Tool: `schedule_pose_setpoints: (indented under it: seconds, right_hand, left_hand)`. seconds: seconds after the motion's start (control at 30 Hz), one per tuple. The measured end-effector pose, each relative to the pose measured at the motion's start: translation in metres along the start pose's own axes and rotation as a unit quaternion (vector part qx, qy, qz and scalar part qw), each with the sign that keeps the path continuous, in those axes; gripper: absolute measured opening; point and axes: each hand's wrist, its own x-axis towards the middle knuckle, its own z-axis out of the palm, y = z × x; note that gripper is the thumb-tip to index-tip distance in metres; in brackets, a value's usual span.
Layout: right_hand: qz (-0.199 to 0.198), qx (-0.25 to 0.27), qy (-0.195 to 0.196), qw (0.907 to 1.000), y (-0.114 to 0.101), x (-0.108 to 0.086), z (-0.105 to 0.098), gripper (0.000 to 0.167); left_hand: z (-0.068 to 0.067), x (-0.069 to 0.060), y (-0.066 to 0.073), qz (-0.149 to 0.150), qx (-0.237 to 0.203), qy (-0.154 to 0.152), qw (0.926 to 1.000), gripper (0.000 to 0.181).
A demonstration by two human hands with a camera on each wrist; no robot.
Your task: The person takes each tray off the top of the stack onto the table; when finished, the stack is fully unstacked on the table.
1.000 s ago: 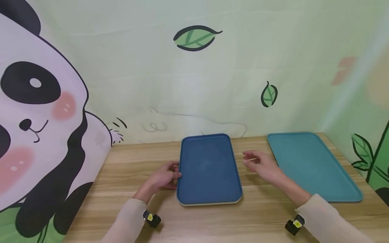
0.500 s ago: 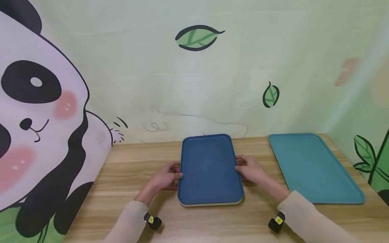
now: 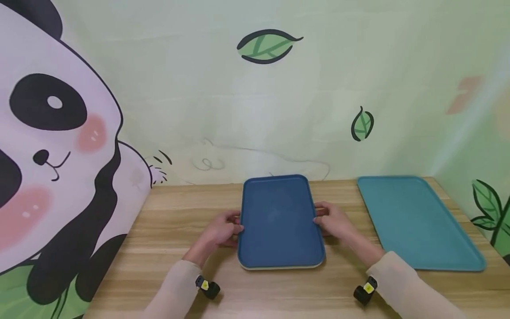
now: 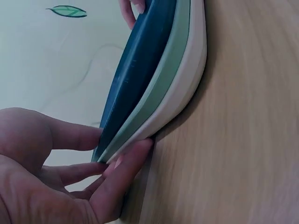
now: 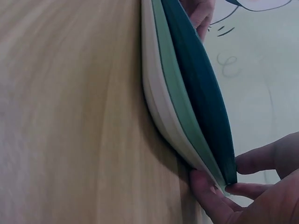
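A stack of rectangular trays lies in mid-table, with a dark blue tray [image 3: 280, 221] on top. Beneath it the wrist views show a light green tray [image 4: 161, 81] and a cream tray [image 5: 161, 105]. My left hand [image 3: 223, 230] holds the stack's left side, thumb on the blue rim and fingers bent at the lower edges. On the opposite side my right hand [image 3: 334, 223] grips likewise, its thumb on the blue rim and a finger by the cream tray's underside. Some fingertips are hidden by the trays.
A larger teal tray [image 3: 422, 221] lies flat on the wooden table [image 3: 179, 221], right of the stack. A printed backdrop [image 3: 191, 88] with a panda and leaves stands behind the table. Each wrist wears a small black camera.
My right hand has come in from the right and taken hold of the stack's right side. The left hand keeps its place on the stack. The head view has shifted slightly.
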Motion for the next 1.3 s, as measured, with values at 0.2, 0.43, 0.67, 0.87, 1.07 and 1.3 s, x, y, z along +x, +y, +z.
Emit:
schedule_pose_setpoints:
  seconds: [0.2,0.43,0.67,0.87,1.07,1.3]
  right_hand:
    - [0.013,0.0,-0.01,0.9999,0.002,-0.004,-0.024,0.056]
    - [0.022,-0.019,-0.012,0.9995,0.011,-0.017,-0.061,0.058]
    - [0.031,-0.064,-0.042,0.9965,0.015,-0.028,-0.097,0.064]
    - [0.022,-0.113,-0.056,0.9918,0.016,-0.039,-0.115,0.065]
    - [-0.018,-0.206,-0.037,0.9776,0.017,-0.042,-0.115,0.059]
    - [-0.069,-0.292,-0.011,0.9539,0.023,-0.041,-0.119,0.056]
  left_hand:
    - [0.02,-0.001,0.01,0.012,0.021,-0.016,0.9996,0.056]
    - [0.055,0.008,0.023,0.024,0.015,-0.044,0.9986,0.058]
    - [0.094,0.022,0.027,0.037,0.008,-0.05,0.9981,0.055]
    - [0.116,0.026,0.031,0.047,0.031,-0.045,0.9974,0.053]
    - [0.118,0.023,0.033,0.044,0.041,-0.048,0.997,0.053]
    - [0.121,0.024,0.036,0.047,0.05,-0.042,0.9968,0.052]
